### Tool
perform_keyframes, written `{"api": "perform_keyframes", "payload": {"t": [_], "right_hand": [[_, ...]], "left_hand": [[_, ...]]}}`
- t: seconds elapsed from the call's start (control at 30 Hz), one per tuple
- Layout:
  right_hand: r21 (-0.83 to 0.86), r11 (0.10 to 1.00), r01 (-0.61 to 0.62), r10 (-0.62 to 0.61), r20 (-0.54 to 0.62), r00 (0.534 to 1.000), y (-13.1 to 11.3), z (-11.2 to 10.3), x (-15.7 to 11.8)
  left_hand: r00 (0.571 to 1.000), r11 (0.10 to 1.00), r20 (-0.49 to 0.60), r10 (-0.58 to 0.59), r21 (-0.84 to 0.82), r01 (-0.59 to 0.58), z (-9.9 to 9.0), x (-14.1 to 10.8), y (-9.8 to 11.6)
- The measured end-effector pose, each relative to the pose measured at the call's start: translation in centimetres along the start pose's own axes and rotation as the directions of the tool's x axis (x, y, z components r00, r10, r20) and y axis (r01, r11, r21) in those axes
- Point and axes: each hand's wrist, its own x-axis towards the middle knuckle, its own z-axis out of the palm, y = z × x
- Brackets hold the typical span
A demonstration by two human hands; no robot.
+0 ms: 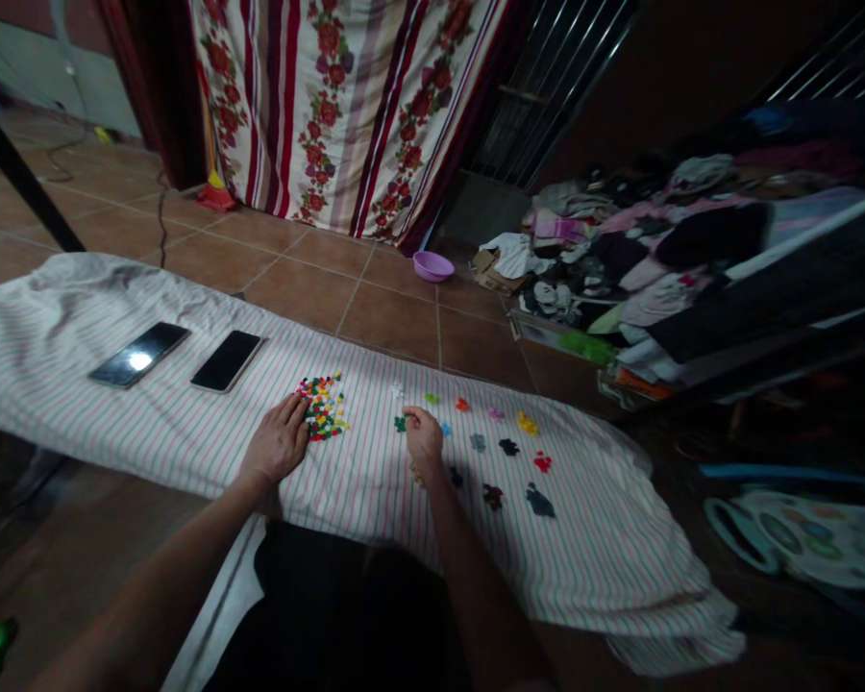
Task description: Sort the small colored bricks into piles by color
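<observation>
My left hand lies flat, fingers stretched out, at the left edge of a mixed pile of small colourful pieces. My right hand is over the sorted piles, its fingers pinched together beside a dark green pile. Whether a piece sits between those fingertips is too small to make out. Around it are small one-colour piles: white, light green, orange, pink, yellow, grey, black, red, brown and dark blue-grey. My right hand partly covers a beige pile.
Two phones lie on the striped cloth to the left. Beyond it, a purple basin stands on the tiled floor before a floral curtain. Heaped clothes fill the right side.
</observation>
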Motion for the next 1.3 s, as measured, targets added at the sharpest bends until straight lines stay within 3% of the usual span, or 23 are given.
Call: {"api": "perform_keyframes", "payload": {"t": [0.4, 0.67, 1.03, 1.17, 1.3], "right_hand": [[-0.108, 0.980, 0.168, -0.149, 0.169, 0.974, -0.8, 0.3, -0.5], [-0.087, 0.978, 0.190, -0.170, 0.195, 0.966, -0.9, 0.6, -1.8], [0.020, 0.985, 0.171, -0.172, 0.218, 0.961, -0.9, -0.9, -1.2], [0.138, 0.980, 0.143, -0.160, 0.119, 0.980, -0.7, -2.5, -1.3], [0.110, 0.989, 0.102, -0.101, -0.022, 0.995, -0.1, -5.4, -2.9]], "left_hand": [[1.000, 1.000, 0.005, 0.001, -0.013, -0.001, -0.1, 0.1, 0.0], [1.000, 1.000, 0.008, -0.009, -0.025, 0.010, 0.1, 0.0, -0.1], [1.000, 0.999, 0.015, -0.012, -0.036, 0.013, 0.0, 0.0, 0.0], [0.999, 1.000, 0.035, -0.011, -0.028, 0.012, -0.2, 0.0, 0.0], [0.999, 1.000, 0.050, -0.014, -0.015, 0.014, -0.3, 0.0, -0.1]]}}
